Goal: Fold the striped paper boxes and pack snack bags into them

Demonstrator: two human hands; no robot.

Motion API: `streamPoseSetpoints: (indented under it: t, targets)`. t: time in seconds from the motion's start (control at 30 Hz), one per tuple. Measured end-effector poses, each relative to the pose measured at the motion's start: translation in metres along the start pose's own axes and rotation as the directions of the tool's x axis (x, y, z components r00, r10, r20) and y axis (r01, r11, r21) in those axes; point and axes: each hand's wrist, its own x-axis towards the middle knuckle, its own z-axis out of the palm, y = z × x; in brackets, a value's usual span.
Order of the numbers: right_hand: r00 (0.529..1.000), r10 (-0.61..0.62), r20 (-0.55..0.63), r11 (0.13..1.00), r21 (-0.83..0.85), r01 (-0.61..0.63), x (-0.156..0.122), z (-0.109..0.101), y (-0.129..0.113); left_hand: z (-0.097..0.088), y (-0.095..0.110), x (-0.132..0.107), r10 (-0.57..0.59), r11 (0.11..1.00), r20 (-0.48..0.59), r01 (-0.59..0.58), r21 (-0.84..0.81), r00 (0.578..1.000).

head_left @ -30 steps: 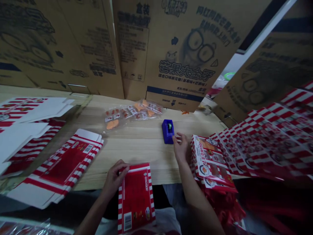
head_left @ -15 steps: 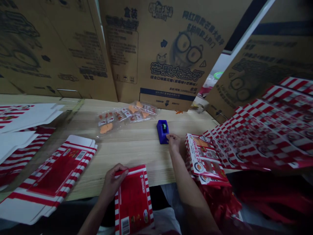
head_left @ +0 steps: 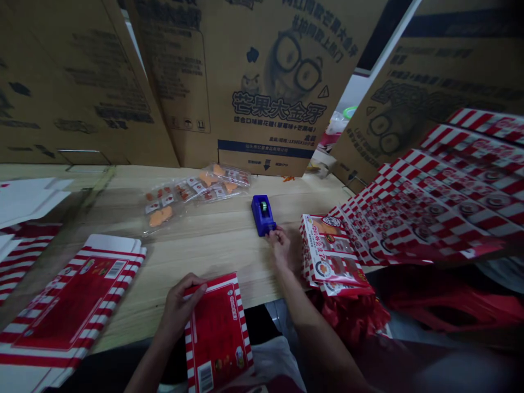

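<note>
My left hand (head_left: pixel 184 303) is closed on the upper left edge of a red and white striped carton (head_left: pixel 219 333), thumb on top. The carton is tilted over my lap at the table's front edge, its barcode at the lower left. A blue tape dispenser (head_left: pixel 262 215) with a small greenish roll stands on the table ahead. At the dispenser's near end my right hand (head_left: pixel 280 245) pinches with thumb and forefinger where the tape comes off; the strip itself is too thin to make out clearly.
Flat striped cartons (head_left: pixel 82 295) lie at the left. Clear packs of orange sweets (head_left: pixel 161 215) lie at the back. At the right are a filled carton (head_left: pixel 333 254) and a tall stack of striped boxes (head_left: pixel 446 196). Large cardboard boxes (head_left: pixel 262 71) wall off the far side.
The whole view has shifted, so most things sit further left in it. My right hand stays pinched at the dispenser's near end, and my left hand still holds the carton.
</note>
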Motion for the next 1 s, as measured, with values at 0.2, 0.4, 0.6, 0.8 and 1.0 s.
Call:
streamPoseSetpoints:
  t: [0.2, 0.4, 0.6, 0.8, 1.0]
  targets:
    - [0.996, 0.066, -0.065, 0.998, 0.017, -0.065, 0.002, 0.000, 0.001, 0.001, 0.004, 0.002, 0.036, 0.999, 0.046, -0.036, -0.002, 0.998]
    - [0.965, 0.089, 0.245, 0.996, -0.035, -0.083, -0.017, -0.018, -0.042, 0.006, 0.006, 0.006, 0.046, 0.999, 0.074, -0.046, 0.003, 0.996]
    - [0.106, 0.063, 0.992, 0.922, -0.099, 0.375, -0.016, 0.011, -0.125, 0.017, 0.021, 0.017, 0.045, 0.999, 0.137, -0.042, -0.025, 0.990]
    - [-0.272, 0.367, 0.889, 0.744, -0.105, 0.660, -0.022, 0.066, -0.163, 0.019, 0.025, 0.018, 0.071, 0.996, 0.172, -0.059, -0.070, 0.983]
    - [-0.393, 0.487, 0.780, 0.648, -0.021, 0.761, -0.032, 0.093, -0.173, 0.020, 0.022, 0.016, 0.124, 0.984, 0.180, -0.098, -0.149, 0.976]
